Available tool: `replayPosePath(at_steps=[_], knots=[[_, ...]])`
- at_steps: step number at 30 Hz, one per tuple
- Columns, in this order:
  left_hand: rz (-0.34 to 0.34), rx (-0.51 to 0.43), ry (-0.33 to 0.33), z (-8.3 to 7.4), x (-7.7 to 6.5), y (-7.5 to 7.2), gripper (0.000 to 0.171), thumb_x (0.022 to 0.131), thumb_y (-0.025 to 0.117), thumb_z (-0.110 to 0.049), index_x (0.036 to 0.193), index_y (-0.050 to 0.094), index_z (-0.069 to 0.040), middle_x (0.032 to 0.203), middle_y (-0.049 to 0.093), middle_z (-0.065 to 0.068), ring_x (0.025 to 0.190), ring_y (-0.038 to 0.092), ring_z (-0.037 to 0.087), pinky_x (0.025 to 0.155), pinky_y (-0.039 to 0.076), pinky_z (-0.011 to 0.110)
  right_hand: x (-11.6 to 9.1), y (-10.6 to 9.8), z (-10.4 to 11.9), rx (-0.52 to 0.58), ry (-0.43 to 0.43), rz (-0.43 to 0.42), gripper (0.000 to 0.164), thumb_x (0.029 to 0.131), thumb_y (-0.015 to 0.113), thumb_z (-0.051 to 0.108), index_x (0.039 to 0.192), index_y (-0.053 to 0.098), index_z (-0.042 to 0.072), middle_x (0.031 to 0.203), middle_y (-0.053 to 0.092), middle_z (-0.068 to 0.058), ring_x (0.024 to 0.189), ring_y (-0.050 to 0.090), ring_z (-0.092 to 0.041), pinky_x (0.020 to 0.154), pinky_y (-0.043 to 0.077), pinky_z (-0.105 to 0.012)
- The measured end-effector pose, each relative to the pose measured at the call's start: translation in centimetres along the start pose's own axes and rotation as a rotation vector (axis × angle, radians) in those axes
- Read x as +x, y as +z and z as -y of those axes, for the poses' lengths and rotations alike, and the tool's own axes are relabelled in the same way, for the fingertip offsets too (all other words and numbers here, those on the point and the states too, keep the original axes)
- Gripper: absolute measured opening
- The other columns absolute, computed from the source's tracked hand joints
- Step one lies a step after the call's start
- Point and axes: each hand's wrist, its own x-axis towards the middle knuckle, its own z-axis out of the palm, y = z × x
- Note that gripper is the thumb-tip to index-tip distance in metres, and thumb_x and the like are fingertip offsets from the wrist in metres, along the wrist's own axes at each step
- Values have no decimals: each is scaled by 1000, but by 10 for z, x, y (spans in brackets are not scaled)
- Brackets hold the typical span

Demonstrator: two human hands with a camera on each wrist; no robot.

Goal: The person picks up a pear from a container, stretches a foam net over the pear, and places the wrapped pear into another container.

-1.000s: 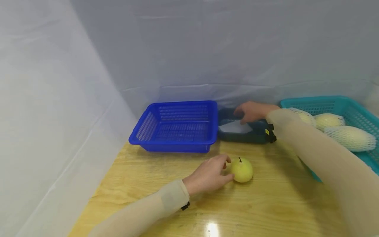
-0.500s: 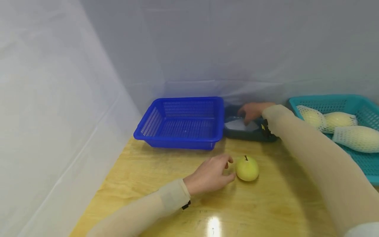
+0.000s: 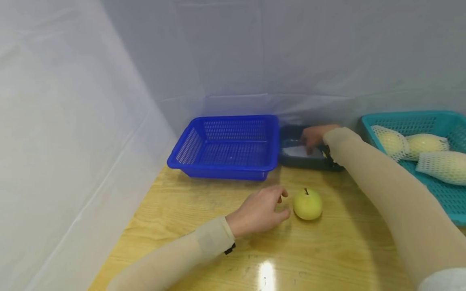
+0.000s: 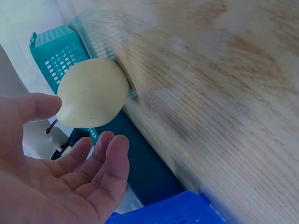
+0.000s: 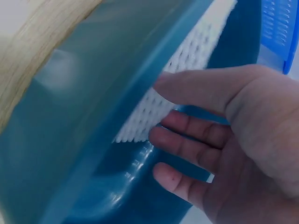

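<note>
A round yellow-green pear (image 3: 307, 204) with a dark stem sits on the wooden table. Just left of it, my left hand (image 3: 260, 210) has its fingers loosely curved and holds nothing; in the left wrist view the thumb overlaps the edge of the pear (image 4: 93, 92). My right hand (image 3: 316, 136) reaches into a dark teal tray (image 3: 309, 162) at the back. There a white foam fruit net (image 3: 295, 151) lies flat. In the right wrist view my thumb and curled fingers pinch the foam net (image 5: 191, 53); the index fingertip is hidden.
A blue perforated basket (image 3: 225, 171) stands left of the tray against the grey sheet wall (image 3: 233, 56). A teal basket (image 3: 442, 200) at the right holds several pears in foam nets (image 3: 442, 165). My right forearm (image 3: 382, 190) crosses between tray and table front.
My right hand has gone lower into the tray, onto the foam net. The left hand, close against the pear before, now stands slightly apart from it. The head view has shifted a little left.
</note>
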Motion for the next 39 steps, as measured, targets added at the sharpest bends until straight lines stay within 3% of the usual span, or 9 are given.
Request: replayPosePath(at_steps=[5,8,10,12,15,19,26,33,39], knots=[[-1,-3,3,-1,-1,-1,43,95,65,-40,130,59,-15,113,67,-2,97,62,10,79,53,28,1,0,-8,-41,-60,-66,34,86,73,15,115,68,-2,114,68,-20,100,65,-33,80,56,-47],[-5,-9,-2,-1,-2,-1,43,95,65,-39,129,60,-15,113,67,-1,97,62,10,79,53,27,0,-2,-13,-57,-105,-102,10,93,63,10,98,66,2,88,62,-10,75,55,-21,65,46,-37],[-4,-12,-11,0,-2,-1,43,95,66,-40,130,59,-15,114,66,-2,97,62,10,79,53,27,-4,-3,-14,-56,-125,-124,8,97,53,7,94,60,5,80,54,-8,69,46,-20,63,37,-37],[-2,-14,-21,1,-1,0,44,95,65,-40,130,59,-15,114,66,-2,98,62,10,80,53,28,-9,-4,-14,-43,-135,-154,13,98,46,4,98,58,4,83,54,-11,72,47,-24,67,38,-42],[-3,-16,-29,3,0,-1,44,95,65,-40,131,59,-15,114,66,-1,97,62,11,80,53,28,-17,-6,-12,-30,-143,-212,28,100,42,4,122,57,-4,109,62,-25,97,60,-37,82,46,-51],[-23,-42,-25,5,2,-2,43,95,65,-38,130,60,-14,112,66,0,95,61,11,78,53,27,-31,-7,-8,-15,-150,-281,45,104,44,8,146,41,-7,140,52,-31,123,56,-44,99,46,-58],[-134,-160,-17,10,7,-9,44,93,65,-28,133,55,-13,105,65,0,83,60,11,69,50,24,-71,-7,16,47,-198,-427,24,104,51,16,126,57,7,100,67,-8,80,62,-18,72,51,-41],[-322,-275,63,12,14,-18,26,96,53,-14,121,60,-10,97,64,-3,84,60,8,74,52,22,-108,1,41,60,-332,-621,17,99,63,13,115,65,13,101,71,-2,84,65,-15,74,56,-38],[-403,-450,91,8,24,-23,30,104,43,-14,129,58,-8,114,65,5,84,64,12,72,54,25,-135,13,59,81,-500,-727,21,95,67,4,113,66,16,101,70,4,85,65,-9,71,55,-34]])
